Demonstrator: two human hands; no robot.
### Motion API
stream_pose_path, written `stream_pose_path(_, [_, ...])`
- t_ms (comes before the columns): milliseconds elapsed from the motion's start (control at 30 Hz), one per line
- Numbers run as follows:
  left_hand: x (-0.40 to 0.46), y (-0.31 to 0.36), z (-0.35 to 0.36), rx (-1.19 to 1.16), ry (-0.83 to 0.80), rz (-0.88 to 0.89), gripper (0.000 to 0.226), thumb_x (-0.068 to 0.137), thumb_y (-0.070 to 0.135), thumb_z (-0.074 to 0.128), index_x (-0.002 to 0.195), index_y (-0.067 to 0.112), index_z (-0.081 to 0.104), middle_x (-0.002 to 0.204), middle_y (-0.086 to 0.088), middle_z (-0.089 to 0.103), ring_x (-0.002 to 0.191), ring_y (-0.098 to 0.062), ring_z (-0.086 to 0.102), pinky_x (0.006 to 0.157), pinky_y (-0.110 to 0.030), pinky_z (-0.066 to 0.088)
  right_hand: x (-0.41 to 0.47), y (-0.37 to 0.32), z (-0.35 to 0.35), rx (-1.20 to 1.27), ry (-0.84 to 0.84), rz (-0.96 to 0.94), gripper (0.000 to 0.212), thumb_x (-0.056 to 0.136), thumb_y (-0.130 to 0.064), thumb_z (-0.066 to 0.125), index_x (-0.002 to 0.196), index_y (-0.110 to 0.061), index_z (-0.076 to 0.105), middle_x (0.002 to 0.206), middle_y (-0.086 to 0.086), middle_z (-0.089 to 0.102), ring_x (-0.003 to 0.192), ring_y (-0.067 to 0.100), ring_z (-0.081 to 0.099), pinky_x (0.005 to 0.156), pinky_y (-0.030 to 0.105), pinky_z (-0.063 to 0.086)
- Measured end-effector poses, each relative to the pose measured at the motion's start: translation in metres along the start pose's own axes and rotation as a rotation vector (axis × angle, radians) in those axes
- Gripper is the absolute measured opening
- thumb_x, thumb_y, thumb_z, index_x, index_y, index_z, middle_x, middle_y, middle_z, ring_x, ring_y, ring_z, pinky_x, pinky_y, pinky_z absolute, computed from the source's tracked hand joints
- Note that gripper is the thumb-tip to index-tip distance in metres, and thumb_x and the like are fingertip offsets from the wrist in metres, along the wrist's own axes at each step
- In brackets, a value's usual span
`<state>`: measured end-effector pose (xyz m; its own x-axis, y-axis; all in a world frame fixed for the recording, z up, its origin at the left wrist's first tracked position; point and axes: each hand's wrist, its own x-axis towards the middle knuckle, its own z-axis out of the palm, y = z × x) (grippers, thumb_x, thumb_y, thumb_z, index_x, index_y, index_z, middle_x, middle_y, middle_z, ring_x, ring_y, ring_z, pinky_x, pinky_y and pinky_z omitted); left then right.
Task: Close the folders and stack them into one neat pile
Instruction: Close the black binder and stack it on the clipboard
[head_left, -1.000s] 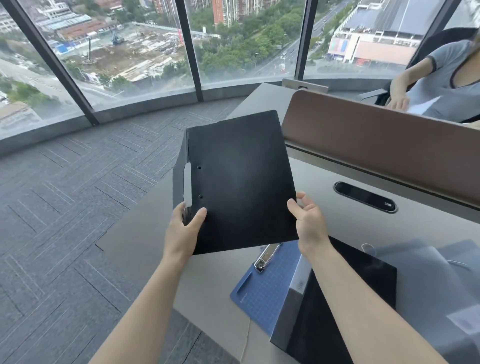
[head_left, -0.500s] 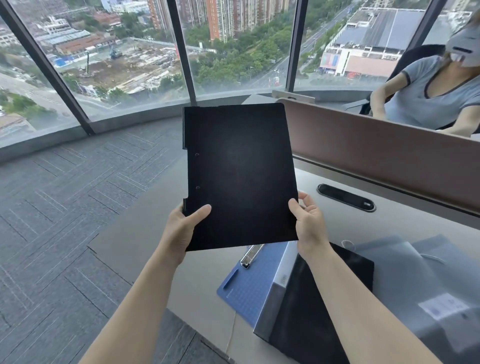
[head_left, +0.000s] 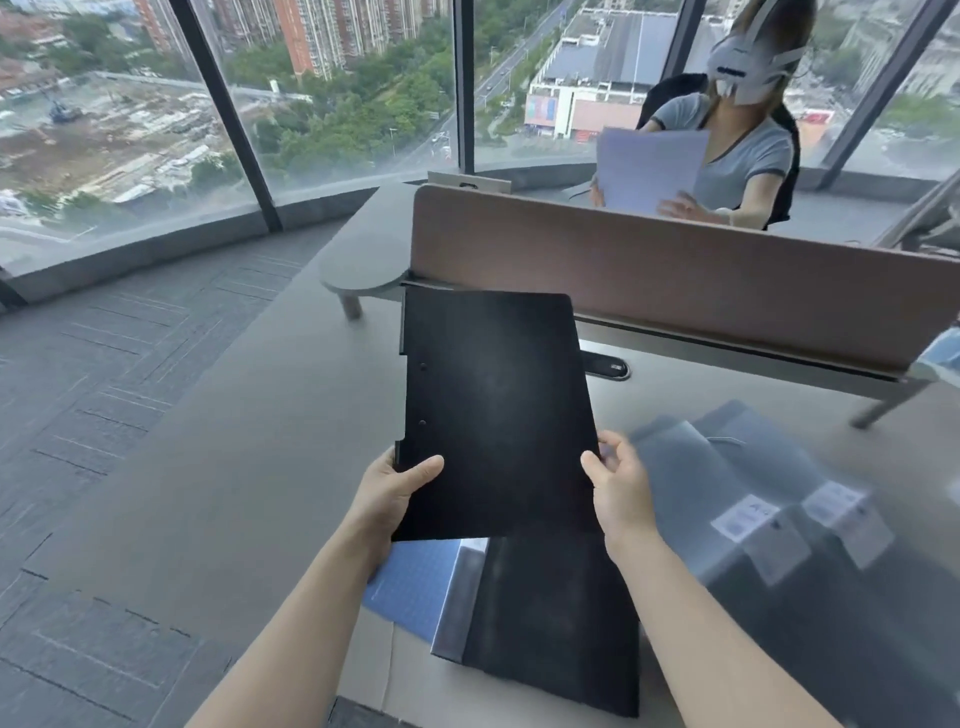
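Both hands, left hand (head_left: 392, 499) and right hand (head_left: 618, 493), grip the near corners of the closed black folder (head_left: 493, 410), long axis pointing away, raised directly above the blue-and-black folders (head_left: 550, 613) lying on the bench (head_left: 234, 467).

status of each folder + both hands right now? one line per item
held black folder: closed, lifted off the desk, gripped at its near corners
left hand: gripping the held folder's near left corner
right hand: gripping its near right edge
black folder on desk: closed, lying flat, overlapping the blue one
blue clipboard folder: flat on the desk, mostly covered
translucent grey folders: lying flat, overlapping, blurred
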<state>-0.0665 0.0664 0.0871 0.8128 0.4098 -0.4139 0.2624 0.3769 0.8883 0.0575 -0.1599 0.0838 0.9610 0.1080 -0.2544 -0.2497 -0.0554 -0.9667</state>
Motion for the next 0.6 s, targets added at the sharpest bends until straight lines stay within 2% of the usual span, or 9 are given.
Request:
stream_pose_path(67, [0.003,-0.015,0.013,0.048,-0.032,-0.037,0.026,0.086,0.017,0.074,0.112,0.020,0.071,0.110,-0.005,0.078,0.101,-0.026,0.075,0.082,-0.040,0.060,-0.004,0.012,-0.022,-0.045,0.031,0.045,0.034,0.091,-0.001,0.056,0.104,-0.031,0.064,0.088,-0.010,0.072,0.074,-0.010,0.067,0.061,0.005,0.049])
stream_pose_path(167, [0.008,-0.040,0.027,0.100,-0.062,-0.112,0.027,0.086,0.015,0.074,0.112,0.019,0.071,0.107,-0.004,0.079,0.097,-0.024,0.076,0.076,-0.035,0.060,-0.011,0.034,-0.051,-0.121,0.021,0.148,0.032,0.091,-0.003,0.057,0.110,-0.027,0.068,0.093,-0.006,0.076,0.082,0.000,0.072,0.074,0.019,0.054])
stream_pose_path(267, [0.011,-0.065,0.034,0.161,-0.067,-0.191,0.025,0.085,0.014,0.075,0.110,0.016,0.070,0.103,-0.006,0.079,0.093,-0.025,0.076,0.075,-0.037,0.061,-0.018,0.058,-0.072,-0.187,0.034,0.244,0.028,0.087,0.001,0.056,0.104,-0.015,0.071,0.095,0.001,0.077,0.088,0.016,0.073,0.080,0.032,0.058])
stream_pose_path(333, [0.012,-0.080,0.034,0.206,-0.076,-0.237,0.024,0.084,0.015,0.076,0.108,0.016,0.070,0.102,-0.007,0.079,0.092,-0.027,0.076,0.078,-0.041,0.062,-0.022,0.072,-0.082,-0.231,0.063,0.317,0.023,0.083,0.002,0.057,0.094,-0.013,0.071,0.091,0.007,0.076,0.087,0.026,0.071,0.082,0.040,0.057])
stream_pose_path(433, [0.011,-0.096,0.031,0.260,-0.095,-0.292,0.024,0.083,0.017,0.078,0.106,0.015,0.070,0.100,-0.007,0.080,0.089,-0.026,0.077,0.074,-0.041,0.062,-0.026,0.091,-0.092,-0.296,0.052,0.407,0.013,0.080,0.000,0.060,0.088,-0.008,0.066,0.085,0.008,0.070,0.075,0.026,0.062,0.068,0.035,0.049])
stream_pose_path(533, [0.012,-0.108,0.029,0.305,-0.102,-0.324,0.027,0.082,0.017,0.079,0.106,0.013,0.069,0.098,-0.008,0.080,0.089,-0.027,0.077,0.075,-0.041,0.062,-0.027,0.109,-0.100,-0.389,0.036,0.481,0.018,0.077,-0.005,0.063,0.095,0.000,0.062,0.085,0.012,0.063,0.074,0.024,0.054,0.068,0.034,0.042])
stream_pose_path(600, [0.011,-0.113,0.029,0.336,-0.104,-0.332,0.027,0.081,0.015,0.080,0.106,0.011,0.069,0.098,-0.009,0.079,0.090,-0.028,0.076,0.080,-0.044,0.062,-0.028,0.114,-0.103,-0.438,0.022,0.501,0.017,0.077,-0.006,0.063,0.092,0.001,0.059,0.084,0.009,0.058,0.074,0.022,0.050,0.067,0.033,0.039])
